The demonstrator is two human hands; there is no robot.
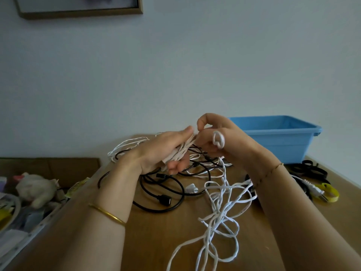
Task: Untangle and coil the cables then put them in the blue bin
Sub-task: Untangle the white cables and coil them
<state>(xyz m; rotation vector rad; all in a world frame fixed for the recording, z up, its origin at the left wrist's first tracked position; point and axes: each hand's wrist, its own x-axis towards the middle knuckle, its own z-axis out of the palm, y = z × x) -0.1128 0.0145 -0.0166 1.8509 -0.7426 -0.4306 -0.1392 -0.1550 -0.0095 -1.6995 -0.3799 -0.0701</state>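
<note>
My left hand [162, 147] grips a bundle of white cable coils [182, 151] above the table. My right hand [218, 137] is raised beside it, with a loop of the white cable [217, 139] wrapped round a curled finger; thumb and forefinger curl towards the bundle. The loose rest of the white cable [218, 216] trails down in tangled loops over the wooden table [156, 241]. A black cable [166, 198] with a USB plug lies tangled under my hands. The blue bin [277, 137] stands at the back right.
More black cable [306, 169], a yellow strap [330, 190] and a white plug [314, 189] lie at the right edge, under the bin's front. Left of the table is a box of clutter with a soft toy [37, 188]. A wall rises just behind the table.
</note>
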